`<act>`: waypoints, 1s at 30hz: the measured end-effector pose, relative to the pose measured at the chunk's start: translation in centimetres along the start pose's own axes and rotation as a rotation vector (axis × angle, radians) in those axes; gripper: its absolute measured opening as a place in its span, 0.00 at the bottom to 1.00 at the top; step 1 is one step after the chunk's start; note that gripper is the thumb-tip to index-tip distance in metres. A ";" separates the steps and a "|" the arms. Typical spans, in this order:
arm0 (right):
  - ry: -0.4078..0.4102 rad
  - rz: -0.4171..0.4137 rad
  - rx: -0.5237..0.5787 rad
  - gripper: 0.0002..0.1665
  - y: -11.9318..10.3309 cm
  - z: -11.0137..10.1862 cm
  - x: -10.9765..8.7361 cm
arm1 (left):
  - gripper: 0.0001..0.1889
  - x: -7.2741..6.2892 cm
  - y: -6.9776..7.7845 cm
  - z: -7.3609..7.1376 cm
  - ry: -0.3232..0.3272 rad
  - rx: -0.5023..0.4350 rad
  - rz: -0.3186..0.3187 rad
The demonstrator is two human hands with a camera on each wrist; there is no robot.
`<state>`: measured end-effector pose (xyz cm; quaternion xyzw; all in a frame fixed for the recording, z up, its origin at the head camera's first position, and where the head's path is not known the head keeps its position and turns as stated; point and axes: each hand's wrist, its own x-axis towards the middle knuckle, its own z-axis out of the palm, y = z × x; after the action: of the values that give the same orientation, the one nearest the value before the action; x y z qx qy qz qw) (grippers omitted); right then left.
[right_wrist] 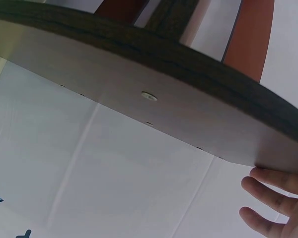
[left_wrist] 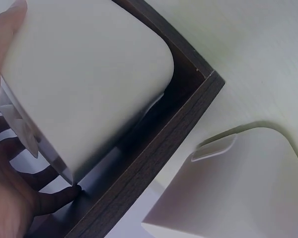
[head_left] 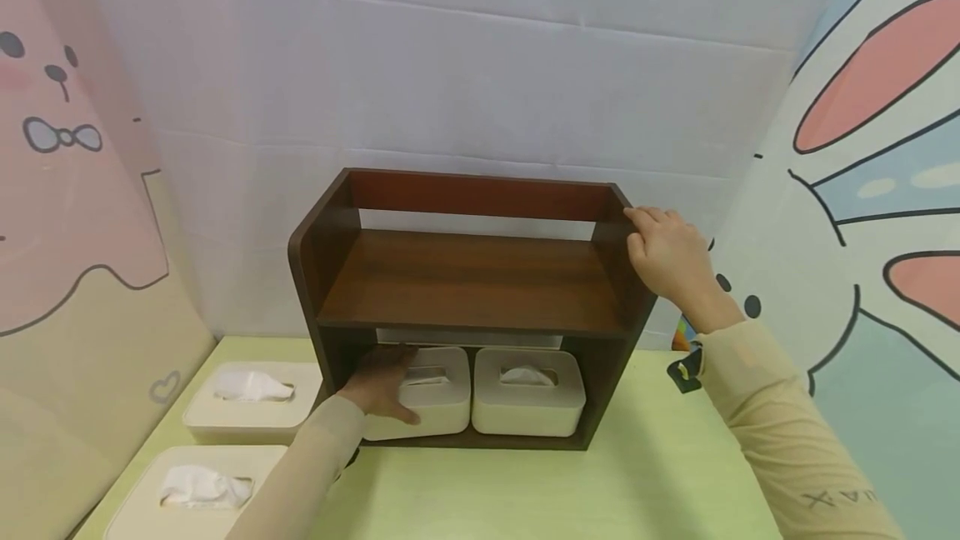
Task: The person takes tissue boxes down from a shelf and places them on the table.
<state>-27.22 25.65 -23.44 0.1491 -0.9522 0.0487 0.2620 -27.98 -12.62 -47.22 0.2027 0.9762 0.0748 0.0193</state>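
A dark brown two-tier wooden shelf [head_left: 480,282] stands on the table. Two cream tissue boxes sit side by side in its lower compartment. My left hand [head_left: 382,382] grips the left tissue box [head_left: 442,398], its thumb on the front face and its fingers over the top. Up close in the left wrist view, the fingers of that hand [left_wrist: 15,193] curl near the box's slot and corner. The right tissue box [head_left: 528,390] stands beside it. My right hand [head_left: 667,252] rests on the shelf's right side panel [right_wrist: 114,79], its fingers fairly straight in the right wrist view.
Two more cream tissue boxes lie on the table left of the shelf, a farther one [head_left: 255,419] and a nearer one [head_left: 180,515]. The pale green table [head_left: 480,494] extends in front of the shelf and to its right. A white cloth wall [head_left: 465,73] hangs behind.
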 end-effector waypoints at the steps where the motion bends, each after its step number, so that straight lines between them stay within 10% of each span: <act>1: 0.002 -0.001 0.001 0.25 0.0 0.0 0.0 | 0.61 0.0 0.0 0.0 0.005 0.012 0.006; 30: 0.002 -0.004 -0.001 0.26 0.2 0.2 0.2 | 0.60 -3.7 1.9 -1.7 0.060 0.117 0.006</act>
<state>-27.59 25.73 -23.54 0.1510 -0.9516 0.0479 0.2633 -23.96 -12.57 -45.27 0.2043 0.9784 0.0236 -0.0220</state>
